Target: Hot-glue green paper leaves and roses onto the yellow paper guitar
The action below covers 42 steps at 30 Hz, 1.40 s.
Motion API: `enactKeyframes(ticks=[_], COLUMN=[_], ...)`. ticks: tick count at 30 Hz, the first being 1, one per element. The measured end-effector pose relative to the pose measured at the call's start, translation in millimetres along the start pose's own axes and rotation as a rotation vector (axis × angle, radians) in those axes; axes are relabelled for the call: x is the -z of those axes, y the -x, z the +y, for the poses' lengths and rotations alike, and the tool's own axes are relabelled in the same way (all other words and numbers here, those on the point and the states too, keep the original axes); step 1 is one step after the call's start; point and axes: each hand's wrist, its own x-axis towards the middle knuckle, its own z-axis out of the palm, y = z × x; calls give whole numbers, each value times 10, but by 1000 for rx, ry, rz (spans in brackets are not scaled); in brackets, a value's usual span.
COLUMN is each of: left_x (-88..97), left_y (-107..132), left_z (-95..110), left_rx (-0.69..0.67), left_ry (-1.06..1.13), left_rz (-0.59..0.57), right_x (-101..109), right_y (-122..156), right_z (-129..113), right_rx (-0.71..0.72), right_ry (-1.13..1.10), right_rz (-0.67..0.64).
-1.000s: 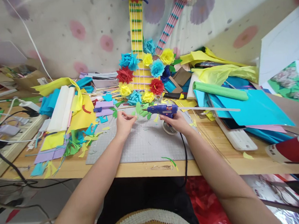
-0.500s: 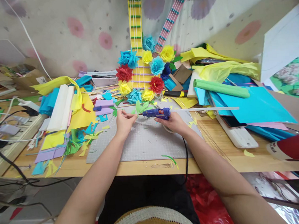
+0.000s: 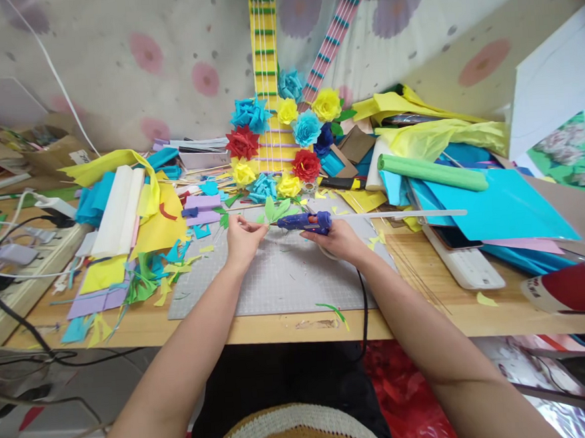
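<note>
My right hand (image 3: 341,240) is wrapped round a blue hot glue gun (image 3: 303,223), and a long white glue stick (image 3: 407,213) juts out of its back. The gun's nozzle points left and meets, or nearly meets, the base of a green paper leaf sprig (image 3: 275,211). My left hand (image 3: 245,238) pinches that sprig between thumb and fingers; its stem end is hidden by the fingertips. Both hands are over a grey cutting mat (image 3: 278,293). Behind them stands a yellow paper guitar (image 3: 267,80) decorated with red, blue and yellow paper flowers.
Coloured paper scraps (image 3: 146,276) and rolled crepe paper (image 3: 116,211) lie on the left, near a power strip (image 3: 30,264) with cables. To the right are blue sheets (image 3: 502,204), a green roll (image 3: 432,172), a white device (image 3: 469,270) and a red-and-white cup (image 3: 578,286).
The glue gun and my right hand have shifted very slightly left. My left hand and the leaf sprig stay in place.
</note>
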Motion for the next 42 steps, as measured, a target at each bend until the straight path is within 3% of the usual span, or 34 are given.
enactKeyframes(ticks=[18, 31, 36, 42], left_x=[-1, -14, -1, 6], left_y=[-7, 2, 8, 4], left_z=[1, 38, 76, 88], left_rx=[-5, 79, 130, 162], left_ry=[6, 88, 140, 152], left_rz=[15, 29, 50, 57], right_x=[-12, 38, 173, 378], right_y=[-6, 8, 25, -19], right_z=[34, -15, 32, 259], right_rx=[64, -20, -178, -404], right_ry=[55, 9, -173, -237], right_rz=[5, 16, 125, 431])
